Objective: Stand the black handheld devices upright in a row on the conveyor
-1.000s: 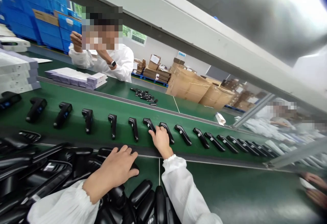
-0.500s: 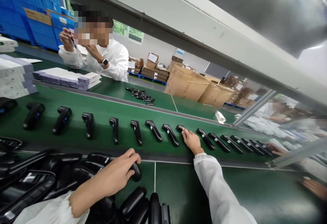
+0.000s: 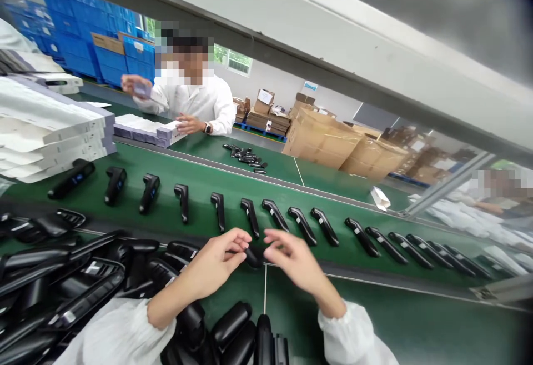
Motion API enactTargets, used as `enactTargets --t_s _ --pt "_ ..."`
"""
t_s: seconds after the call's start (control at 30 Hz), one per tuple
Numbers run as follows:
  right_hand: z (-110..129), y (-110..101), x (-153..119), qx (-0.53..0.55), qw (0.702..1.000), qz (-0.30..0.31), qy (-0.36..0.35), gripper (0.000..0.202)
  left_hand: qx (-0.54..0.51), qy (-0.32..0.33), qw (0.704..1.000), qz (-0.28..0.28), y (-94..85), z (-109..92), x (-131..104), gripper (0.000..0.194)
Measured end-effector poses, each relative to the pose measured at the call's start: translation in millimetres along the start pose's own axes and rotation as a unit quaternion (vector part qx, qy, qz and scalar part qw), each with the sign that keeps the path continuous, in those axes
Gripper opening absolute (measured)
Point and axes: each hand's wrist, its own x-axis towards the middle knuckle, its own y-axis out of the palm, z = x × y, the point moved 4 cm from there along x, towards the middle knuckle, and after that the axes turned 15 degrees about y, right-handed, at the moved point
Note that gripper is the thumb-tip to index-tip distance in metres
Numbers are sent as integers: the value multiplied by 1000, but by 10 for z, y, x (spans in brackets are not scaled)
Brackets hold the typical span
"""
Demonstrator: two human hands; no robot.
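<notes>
My left hand (image 3: 216,262) grips a black handheld device (image 3: 252,256) by one end, just above the near edge of the green conveyor belt (image 3: 175,229). My right hand (image 3: 293,259) hovers right beside that device with its fingers spread and blurred; I cannot tell whether they touch it. A row of the same black devices (image 3: 275,215) lies spaced along the belt beyond both hands. A heap of black devices (image 3: 83,281) fills the bench at the lower left, under my left arm.
A person in a white coat (image 3: 200,101) works across the belt beside stacked white boxes (image 3: 141,129). More white boxes (image 3: 50,131) are stacked at the left. Cardboard cartons (image 3: 325,143) and blue crates (image 3: 95,54) stand behind. A grey beam (image 3: 291,48) crosses overhead.
My right hand has drawn back from the row on the belt to the device in my left hand. My left hand has lifted that device from the heap. The view swung left.
</notes>
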Motion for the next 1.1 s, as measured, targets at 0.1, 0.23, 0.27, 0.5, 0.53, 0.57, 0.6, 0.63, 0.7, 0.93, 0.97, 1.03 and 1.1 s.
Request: enactTargets --t_s 0.1,0.23,0.27,0.5,0.53,0.57,0.6,0.63,0.7,0.93,0.97,1.03,1.1 --pt "163 347 -10 23 999 40 -14 30 25 29 999 -27 23 -12 -15 23" --pt "-47 261 306 26 998 -55 -7 23 232 39 972 33 40 -56 -114 41" --pt "-127 220 404 7 997 -82 -5 24 263 35 960 91 84 -56 -153 45" --pt "-538 281 792 -213 960 -175 46 47 295 27 912 285 343 -21 -355 22" --pt "-558 285 816 -235 953 -185 54 48 297 30 912 283 355 -14 -353 21" --pt "-568 280 841 -255 945 -194 63 46 300 29 912 278 360 -6 -347 21" --pt "-571 268 868 -272 938 -200 71 42 300 26 914 271 359 2 -338 21" --pt "-568 251 895 -287 933 -205 79 38 297 21 918 261 350 10 -325 21" --pt "-560 214 943 -302 925 -213 91 35 275 6 933 232 310 26 -289 21" --pt "-413 130 797 -254 925 -278 46 46 65 -76 993 58 0 207 -87 31" --pt "-346 138 741 -210 941 -266 21 46 19 -97 995 24 -37 245 -63 34" --pt "-194 214 640 -99 980 -169 -20 43 -73 -133 987 -53 -88 303 -32 35" --pt "-42 357 544 -9 999 -38 -31 40 -151 -142 971 -122 -108 315 -19 33"
